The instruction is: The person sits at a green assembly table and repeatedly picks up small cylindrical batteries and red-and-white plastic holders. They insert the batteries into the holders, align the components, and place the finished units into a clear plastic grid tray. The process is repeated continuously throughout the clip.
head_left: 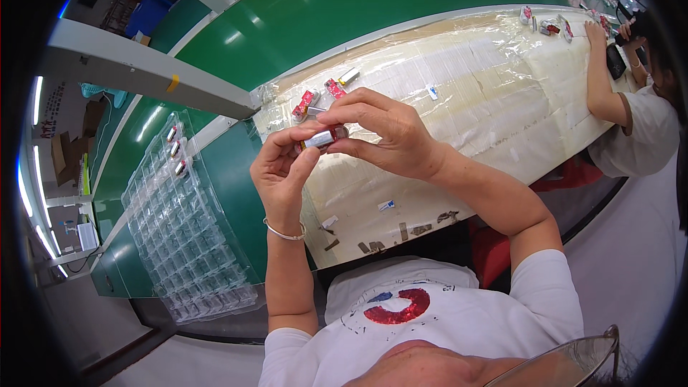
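A small silver cylindrical part with red ends (320, 138) is held up above the worktable between both my hands. My left hand (281, 165) pinches its left end between thumb and fingers. At the other end, the fingertips of my right hand (390, 132) close on it from above and below. Just beyond my hands, more red-and-silver parts (306, 104) lie on the table covering, along with another such part (335, 88) and a loose silver cylinder (350, 76). My fingertips partly hide the held part's ends.
To my left, a clear plastic tray (179, 236) with many pockets holds several similar parts (174, 149) near its far end. A grey post (158, 72) rises beside it. A co-worker's arm (602, 82) rests on the pale covered table (459, 129) at right, near more parts.
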A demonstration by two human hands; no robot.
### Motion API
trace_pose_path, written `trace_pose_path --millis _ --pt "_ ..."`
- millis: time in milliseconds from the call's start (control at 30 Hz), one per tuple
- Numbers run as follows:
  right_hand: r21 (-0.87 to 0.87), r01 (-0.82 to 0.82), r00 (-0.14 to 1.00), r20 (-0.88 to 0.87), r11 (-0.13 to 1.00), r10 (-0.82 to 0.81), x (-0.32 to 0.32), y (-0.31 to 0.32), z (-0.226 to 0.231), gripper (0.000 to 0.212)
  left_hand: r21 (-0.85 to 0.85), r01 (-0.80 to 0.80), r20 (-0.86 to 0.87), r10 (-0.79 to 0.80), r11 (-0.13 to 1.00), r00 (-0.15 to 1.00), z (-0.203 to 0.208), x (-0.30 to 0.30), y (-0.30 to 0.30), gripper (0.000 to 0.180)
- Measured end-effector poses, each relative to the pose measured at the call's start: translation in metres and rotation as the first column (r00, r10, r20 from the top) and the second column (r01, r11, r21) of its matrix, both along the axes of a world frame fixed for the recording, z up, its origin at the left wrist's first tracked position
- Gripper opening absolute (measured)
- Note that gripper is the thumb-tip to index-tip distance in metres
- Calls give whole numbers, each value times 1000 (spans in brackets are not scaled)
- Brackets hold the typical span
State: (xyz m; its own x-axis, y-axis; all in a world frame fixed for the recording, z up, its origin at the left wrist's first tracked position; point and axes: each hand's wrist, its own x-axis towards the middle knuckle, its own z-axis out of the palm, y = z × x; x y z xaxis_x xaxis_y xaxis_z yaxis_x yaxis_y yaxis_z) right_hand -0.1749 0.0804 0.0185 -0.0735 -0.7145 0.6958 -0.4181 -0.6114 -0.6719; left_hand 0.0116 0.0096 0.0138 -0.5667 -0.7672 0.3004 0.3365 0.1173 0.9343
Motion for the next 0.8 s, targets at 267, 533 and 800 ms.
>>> trace_pose_path --millis 267,533,800 --pt "263 -208 966 208 942 155 -2 -1 4 47 -186 -70 2 72 980 997 -3 -6 2 29" --pt "220 -190 959 252 957 132 -2 -4 -1 42 -196 -62 -49 53 979 997 -7 -11 4 43" --pt "202 -156 971 208 967 113 -2 -2 -5 40 -122 -49 -50 43 991 998 -4 -8 7 44"
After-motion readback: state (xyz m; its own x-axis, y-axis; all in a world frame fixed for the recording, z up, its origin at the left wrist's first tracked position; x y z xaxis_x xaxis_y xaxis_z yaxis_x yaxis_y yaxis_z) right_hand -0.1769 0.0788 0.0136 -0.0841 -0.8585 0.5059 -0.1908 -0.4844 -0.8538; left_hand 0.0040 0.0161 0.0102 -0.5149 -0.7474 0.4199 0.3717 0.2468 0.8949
